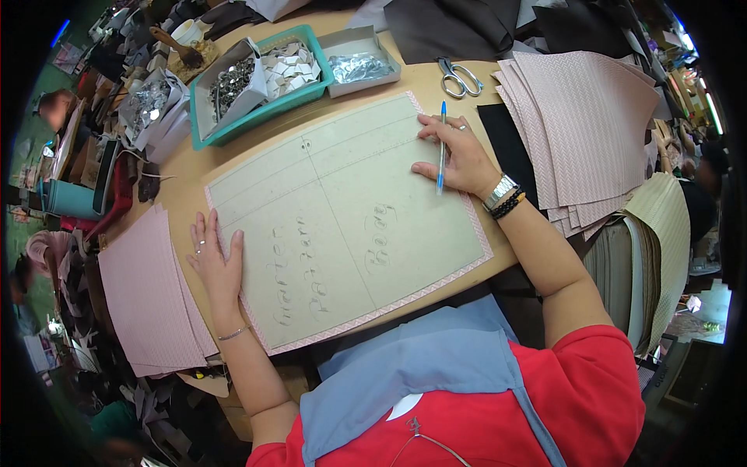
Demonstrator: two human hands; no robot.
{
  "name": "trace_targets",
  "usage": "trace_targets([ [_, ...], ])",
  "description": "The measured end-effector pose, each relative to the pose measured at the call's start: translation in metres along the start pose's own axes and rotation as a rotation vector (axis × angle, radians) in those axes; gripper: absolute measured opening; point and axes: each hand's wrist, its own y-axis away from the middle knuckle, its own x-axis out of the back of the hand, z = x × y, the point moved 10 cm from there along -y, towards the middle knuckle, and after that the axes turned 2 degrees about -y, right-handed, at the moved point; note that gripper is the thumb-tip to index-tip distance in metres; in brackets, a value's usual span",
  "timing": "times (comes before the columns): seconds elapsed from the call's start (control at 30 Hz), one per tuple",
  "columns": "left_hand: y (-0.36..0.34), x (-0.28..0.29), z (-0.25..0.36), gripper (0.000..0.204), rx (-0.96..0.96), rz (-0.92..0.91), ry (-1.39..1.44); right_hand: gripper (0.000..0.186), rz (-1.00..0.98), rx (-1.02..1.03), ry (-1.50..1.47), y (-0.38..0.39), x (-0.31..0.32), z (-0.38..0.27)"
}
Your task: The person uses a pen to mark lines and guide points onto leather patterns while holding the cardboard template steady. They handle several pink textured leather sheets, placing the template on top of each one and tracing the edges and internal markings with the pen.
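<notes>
A large pale grey-green card template (350, 257) lies on the table in front of me, marked with ruled lines and handwriting. A pink patterned sheet (381, 315) lies under it, showing as a thin border. My left hand (216, 261) rests flat along the left edge, fingers spread and holding nothing. Over the upper right edge, my right hand (461, 156) holds a blue pen (443, 117) across its fingers. The pen stands roughly crosswise to the fingers, and the thumb and fingertips reach onto the card.
Pink patterned sheets are piled at left (148, 292) and right (580, 128). Scissors (459, 79) lie beyond the card, near dark material (447, 27). A teal basket (264, 101) holds small metal and white pieces, beside a shallow box (358, 62). A brush (177, 48) is at far left.
</notes>
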Motion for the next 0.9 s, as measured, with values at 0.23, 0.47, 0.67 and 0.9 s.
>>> trace_targets([
  [0.23, 0.003, 0.006, -0.005, 0.068, -0.013, 0.008, -0.04, 0.055, 0.01, 0.044, -0.054, -0.007, -0.005, -0.008],
  [0.47, -0.001, 0.004, 0.007, 0.071, -0.024, 0.018, -0.015, 0.07, 0.046, 0.035, -0.067, -0.003, 0.003, 0.001],
  [0.67, 0.007, 0.01, -0.001, 0.069, 0.006, 0.033, 0.031, 0.054, 0.029, 0.003, -0.181, -0.004, -0.01, -0.001],
  [0.9, 0.01, 0.006, 0.002, 0.07, 0.012, 0.019, 0.041, 0.058, 0.026, 0.013, -0.141, 0.002, -0.009, 0.001],
])
